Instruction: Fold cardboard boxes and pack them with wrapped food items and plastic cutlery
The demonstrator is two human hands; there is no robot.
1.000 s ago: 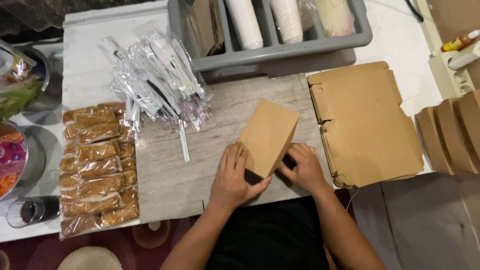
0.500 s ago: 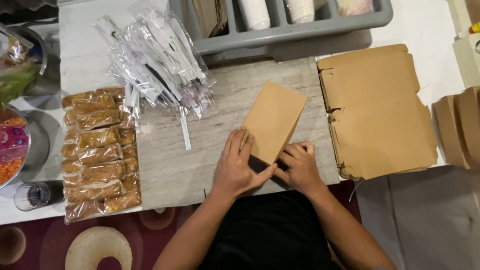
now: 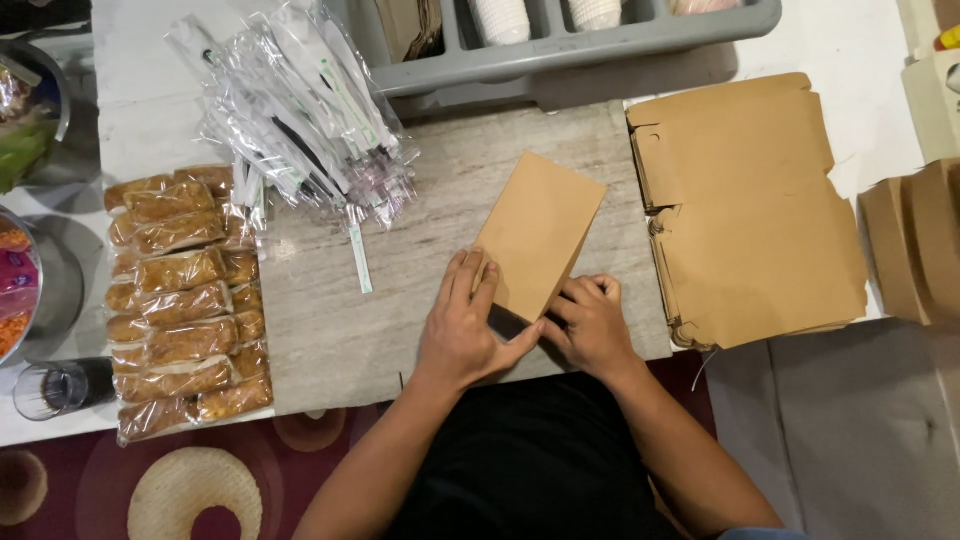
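Observation:
A brown cardboard box [image 3: 538,232] lies tilted on the pale stone-patterned table [image 3: 330,330]. My left hand [image 3: 465,325] lies flat against its near left edge, thumb reaching under the near corner. My right hand [image 3: 588,325] presses the box's near right corner with curled fingers. Both hands hold the box at its near end, where a dark gap shows between them.
A stack of flat brown box blanks [image 3: 745,215] lies to the right, with folded boxes [image 3: 915,245] beyond. Clear-wrapped cutlery packets [image 3: 295,115] are piled at the back left. Wrapped brown snacks [image 3: 180,300] line the left. A grey divided bin [image 3: 570,45] stands at the back.
The view has shifted slightly. My hands stay at the box's near end, and the right hand's fingers have curled tighter on the corner.

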